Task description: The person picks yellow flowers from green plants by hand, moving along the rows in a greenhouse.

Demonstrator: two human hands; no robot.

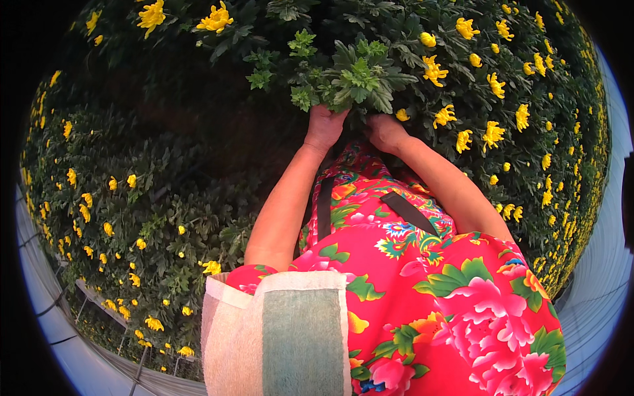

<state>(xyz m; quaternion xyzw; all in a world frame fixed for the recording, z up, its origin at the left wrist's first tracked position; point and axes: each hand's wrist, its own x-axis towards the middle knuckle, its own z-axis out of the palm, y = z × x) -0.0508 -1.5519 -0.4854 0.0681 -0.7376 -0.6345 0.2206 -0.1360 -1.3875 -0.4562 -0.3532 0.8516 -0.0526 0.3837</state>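
Note:
My left hand (327, 127) is curled round the base of leafy chrysanthemum shoots (364, 76) in front of my body. Bright green tips without open flowers stand above that fist, and leaves cover its fingertips. Just to the right, my right hand (387, 132) reaches in low beneath the same foliage. Its fingers are lost in shadow and leaves, so whether it grips a stem cannot be told. A yellow flower bud (402, 115) sits close beside it.
Dense chrysanthemum plants with yellow blooms (493, 136) rise on the right, and more yellow flowers (133, 279) grow on the left. A dark gap (198, 128) runs between the plants. A striped towel (302, 336) hangs over my floral garment (396, 302). Pale sheeting (602, 277) borders the beds.

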